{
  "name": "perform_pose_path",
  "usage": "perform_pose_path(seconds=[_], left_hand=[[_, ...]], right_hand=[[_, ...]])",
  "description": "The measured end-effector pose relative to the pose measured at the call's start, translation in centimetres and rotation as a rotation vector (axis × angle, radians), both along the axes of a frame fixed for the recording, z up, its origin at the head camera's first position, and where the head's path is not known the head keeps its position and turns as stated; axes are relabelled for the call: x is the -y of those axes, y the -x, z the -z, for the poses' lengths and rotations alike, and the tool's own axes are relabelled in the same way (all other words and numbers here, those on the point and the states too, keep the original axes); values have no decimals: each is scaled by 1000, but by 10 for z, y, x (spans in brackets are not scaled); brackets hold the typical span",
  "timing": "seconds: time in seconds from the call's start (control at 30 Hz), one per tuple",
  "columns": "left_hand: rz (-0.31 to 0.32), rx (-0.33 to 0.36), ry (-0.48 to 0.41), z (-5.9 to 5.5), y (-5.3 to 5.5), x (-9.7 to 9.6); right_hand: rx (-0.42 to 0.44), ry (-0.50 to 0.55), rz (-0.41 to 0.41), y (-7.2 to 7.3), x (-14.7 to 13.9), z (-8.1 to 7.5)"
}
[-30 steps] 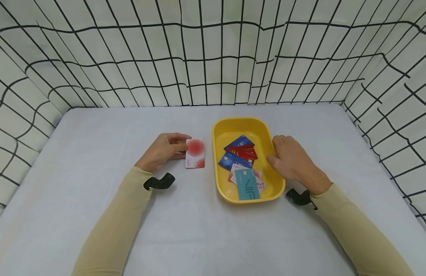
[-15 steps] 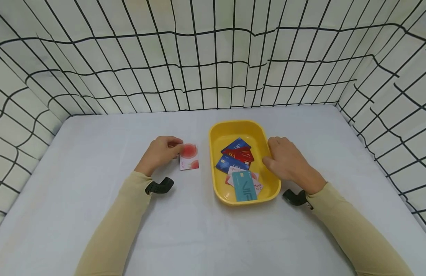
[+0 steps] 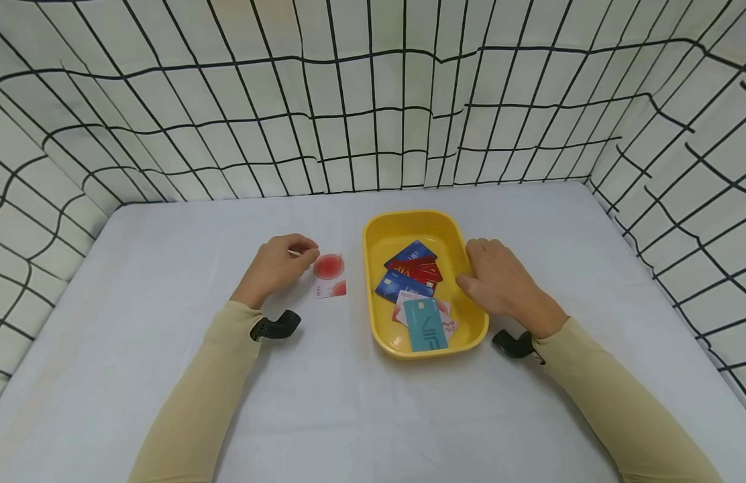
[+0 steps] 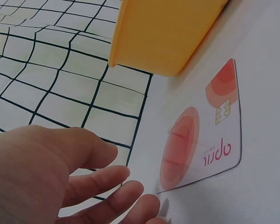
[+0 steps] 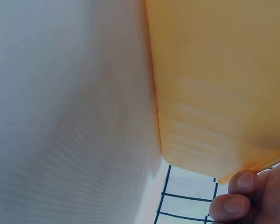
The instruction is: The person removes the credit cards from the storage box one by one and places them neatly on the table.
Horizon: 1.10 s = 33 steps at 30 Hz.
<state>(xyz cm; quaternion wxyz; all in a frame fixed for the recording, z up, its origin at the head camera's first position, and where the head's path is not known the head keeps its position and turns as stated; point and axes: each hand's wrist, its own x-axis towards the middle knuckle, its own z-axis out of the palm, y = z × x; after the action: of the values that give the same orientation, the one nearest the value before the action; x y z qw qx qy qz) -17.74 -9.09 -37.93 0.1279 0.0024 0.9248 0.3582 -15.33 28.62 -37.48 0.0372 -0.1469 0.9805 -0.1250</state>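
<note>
A white card with red circles (image 3: 329, 275) lies flat on the table, its chip and print plain in the left wrist view. Just left of it is my left hand (image 3: 278, 267), fingers loosely bent and holding nothing, with a small gap to the card in the left wrist view. My right hand (image 3: 504, 283) grips the right rim of a yellow plastic tray (image 3: 373, 315), thumb over the inner side. Inside the tray several cards overlap: a teal VIP card (image 3: 426, 326) on top at the near end, then pale, blue (image 3: 403, 286) and red (image 3: 422, 270) ones.
A white cloth (image 3: 361, 416) covers the table. White walls with a black grid (image 3: 361, 100) stand behind and at both sides. A dark wrist-camera mount (image 3: 276, 325) sticks out at the left sleeve, another (image 3: 513, 344) at the right.
My left hand lets go of the red-circled card, which now lies on the table a little left of where it was held. The right hand keeps its grip on the tray.
</note>
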Motion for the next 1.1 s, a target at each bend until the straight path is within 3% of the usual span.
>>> perform_pose_path(seconds=[0.27,0.77,1.1], left_hand=[[16,-35,27,-6,-2,-4],[101,-126,64,-15,-8,-15],[164,-198,100,-34,-16,-34]], right_hand=[[3,0,5,0,1,0],[19,-4,8,0,4,-2],[-4,-20,-3,0,2,-1]])
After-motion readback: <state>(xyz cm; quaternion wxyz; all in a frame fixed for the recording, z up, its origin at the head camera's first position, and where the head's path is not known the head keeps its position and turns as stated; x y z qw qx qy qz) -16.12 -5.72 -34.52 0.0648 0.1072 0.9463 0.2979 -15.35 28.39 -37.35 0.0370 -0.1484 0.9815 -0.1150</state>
